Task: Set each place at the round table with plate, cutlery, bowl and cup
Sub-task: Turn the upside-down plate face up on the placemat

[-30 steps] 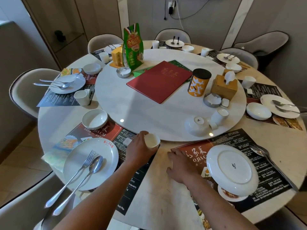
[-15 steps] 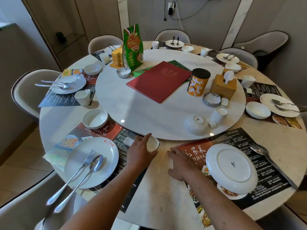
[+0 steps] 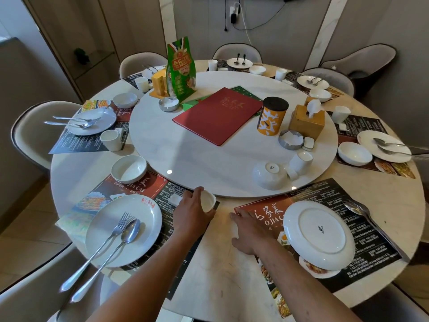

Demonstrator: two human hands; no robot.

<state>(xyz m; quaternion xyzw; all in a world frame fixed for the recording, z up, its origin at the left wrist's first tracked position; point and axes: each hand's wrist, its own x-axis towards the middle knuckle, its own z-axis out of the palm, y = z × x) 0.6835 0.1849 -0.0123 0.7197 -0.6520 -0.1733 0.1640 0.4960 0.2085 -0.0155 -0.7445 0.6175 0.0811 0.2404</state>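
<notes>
The cup (image 3: 207,201) is small, white and plain, and it is tilted, its open mouth turned toward the right and a little up, at the far right corner of the left placemat (image 3: 139,189), close to the edge of the turntable (image 3: 209,163). The left hand (image 3: 191,211) has its grip closed round the cup, fingers curled behind it and the thumb near the rim. The risk, I think, is that the cup is set down while it leans, so it can roll or tip onto the counter (image 3: 220,270), or knock the edge of the turntable, because the glazed wall looks smooth and slippery. The right hand (image 3: 251,231) lies flat with straight fingers on the corner of the right placemat (image 3: 325,198) and holds nothing; if it drags, the mat can shift the upside-down plate (image 3: 319,233) which sits on it. This right place is not finished: its inverted bowl (image 3: 269,174) and another cup (image 3: 300,162) wait on the turntable, and the spoon (image 3: 355,209) lies beside the plate. At the left place the plate (image 3: 123,228) carries a fork (image 3: 116,231) and a second spoon (image 3: 130,233), with the bowl (image 3: 128,168) beyond.
</notes>
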